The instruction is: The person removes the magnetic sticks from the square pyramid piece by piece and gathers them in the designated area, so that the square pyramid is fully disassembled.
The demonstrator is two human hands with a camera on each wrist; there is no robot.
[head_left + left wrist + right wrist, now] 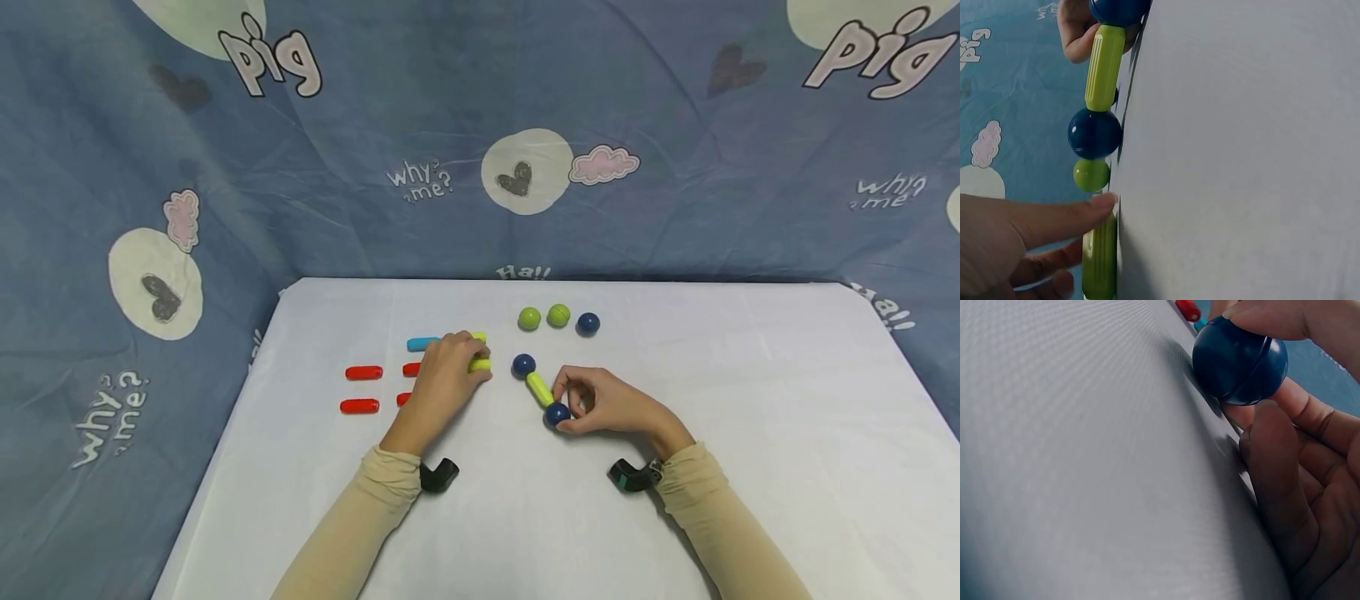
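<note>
My left hand (446, 375) has its thumb and index finger around one yellow-green stick (479, 365). In the left wrist view, the thumb lies across that stick's end. Another yellow-green stick (478, 337) lies just beyond, partly covered by the hand. With thumb and fingertips my right hand (618, 406) pinches a dark blue ball (557, 414), seen close up in the right wrist view. This ball sits at the near end of a yellow-green rod (539, 389), which has a second dark blue ball (523, 366) at its far end. The joined piece lies slantwise between the hands.
Two green balls (529, 318) and another dark blue ball (588, 324) stand in a row farther back. Left of the left hand lie several red sticks (363, 372) and a light blue stick (422, 343), some partly hidden. A white table (750, 375) meets a patterned blue cloth behind.
</note>
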